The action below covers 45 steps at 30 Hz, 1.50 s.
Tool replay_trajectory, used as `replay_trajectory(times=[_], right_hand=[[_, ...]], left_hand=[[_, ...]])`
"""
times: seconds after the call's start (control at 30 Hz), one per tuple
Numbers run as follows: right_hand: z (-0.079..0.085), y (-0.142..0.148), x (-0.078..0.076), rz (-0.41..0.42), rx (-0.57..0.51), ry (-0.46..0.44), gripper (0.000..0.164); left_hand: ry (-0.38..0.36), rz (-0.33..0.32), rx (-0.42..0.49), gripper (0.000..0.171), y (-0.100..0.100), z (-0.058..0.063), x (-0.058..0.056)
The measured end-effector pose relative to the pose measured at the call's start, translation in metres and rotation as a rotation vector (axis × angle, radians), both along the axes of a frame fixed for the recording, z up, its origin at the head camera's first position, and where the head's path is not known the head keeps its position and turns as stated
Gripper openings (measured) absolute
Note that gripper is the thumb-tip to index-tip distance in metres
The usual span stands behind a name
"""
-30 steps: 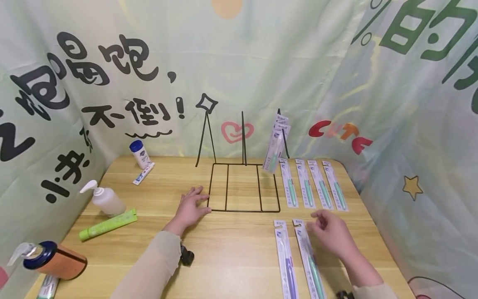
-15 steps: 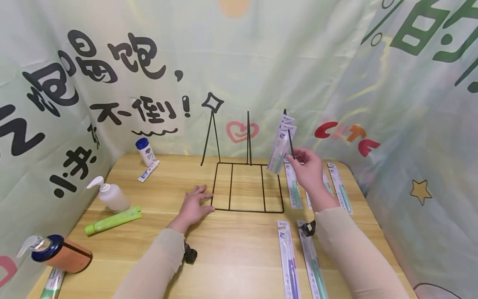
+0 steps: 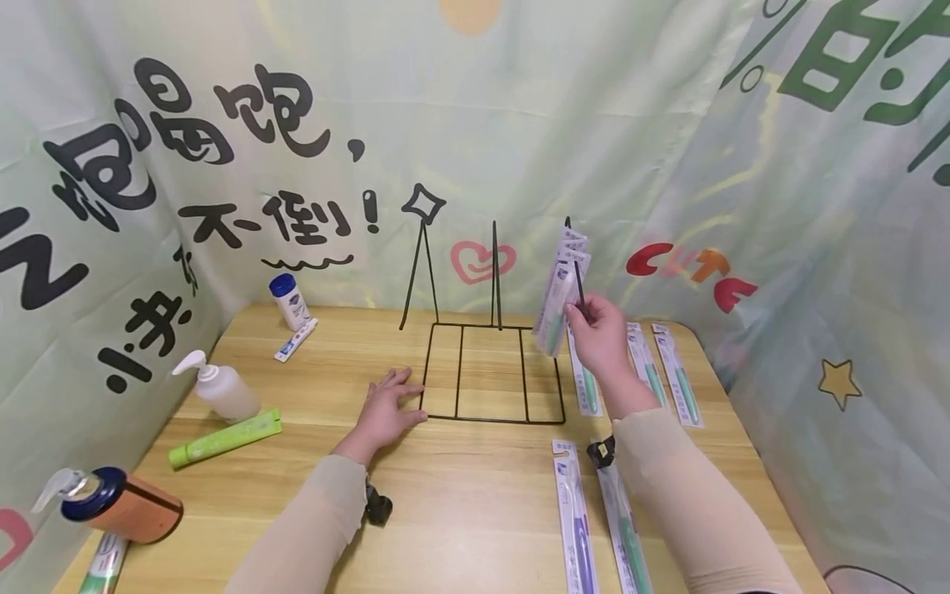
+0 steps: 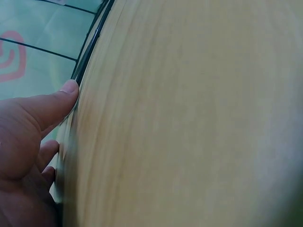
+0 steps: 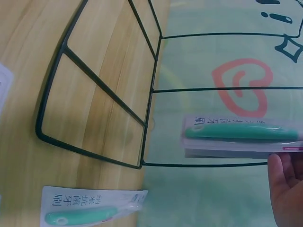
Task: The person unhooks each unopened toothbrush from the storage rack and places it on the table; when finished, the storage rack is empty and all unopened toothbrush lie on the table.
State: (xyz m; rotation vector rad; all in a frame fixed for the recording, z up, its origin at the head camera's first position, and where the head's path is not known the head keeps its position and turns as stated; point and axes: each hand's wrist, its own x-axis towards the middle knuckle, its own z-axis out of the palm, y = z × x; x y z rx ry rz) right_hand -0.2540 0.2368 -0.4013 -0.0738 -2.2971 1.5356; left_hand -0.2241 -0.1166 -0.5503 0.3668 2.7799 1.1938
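Observation:
A black wire rack (image 3: 490, 421) stands on the table, its hooks holding packaged toothbrushes (image 3: 555, 309) that overlap at the right end. At the right edge of the front pack, my right hand (image 3: 603, 342) pinches it with thumb and fingers. The right wrist view has this hand (image 5: 286, 187) at the pack's (image 5: 236, 132) edge; the pack's far end runs out of frame. My left hand (image 3: 382, 417) lies on the table with fingers spread, touching the rack's left front corner. In the left wrist view, the left thumb (image 4: 52, 104) meets the black wire (image 4: 90, 52).
Several packaged toothbrushes (image 3: 678, 375) lie right of the rack, partly behind my right arm. A purple one (image 3: 575, 528) and a green one (image 3: 629, 536) lie nearer. At left are a white pump bottle (image 3: 226, 392), green tube (image 3: 226, 439), orange pump bottle (image 3: 137, 507) and blue-capped bottle (image 3: 289, 301).
My right hand has gone from above the table up to the hanging packs and taken hold of the front one. That pack's lower end has shifted slightly toward me. My left hand stays put.

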Motion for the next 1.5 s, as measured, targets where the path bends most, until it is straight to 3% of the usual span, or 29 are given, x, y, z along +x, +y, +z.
replay_trajectory(times=[0.4,0.63,0.73,0.9,1.07,1.2,1.3,1.5], right_hand=[[0.004,0.007,0.032,0.006,0.012,0.042,0.015],[0.001,0.036,0.071,0.022,0.028,0.068,0.02],[-0.002,0.058,0.096,-0.002,0.073,0.012,0.025],[-0.018,0.1,0.137,-0.032,0.214,-0.166,0.033],[-0.046,0.137,0.171,0.0,0.27,-0.404,0.04],[-0.068,0.151,0.187,0.017,0.271,-0.614,0.044],[-0.083,0.152,0.195,0.022,0.29,-0.675,0.042],[-0.097,0.15,0.206,0.056,0.394,-0.675,0.036]], left_hand=[[0.016,-0.013,-0.005,0.054,-0.002,-0.002,0.0],[0.016,-0.015,-0.014,0.053,-0.001,-0.001,-0.001],[0.018,-0.016,-0.009,0.053,-0.002,0.001,0.0],[0.02,-0.007,0.003,0.053,-0.002,0.0,0.001],[0.015,-0.002,0.008,0.052,-0.003,0.0,0.003],[0.02,0.001,0.001,0.052,-0.004,0.001,0.004],[0.025,-0.007,-0.005,0.052,-0.003,0.002,0.003],[0.019,-0.015,0.0,0.052,0.001,0.003,0.002]])
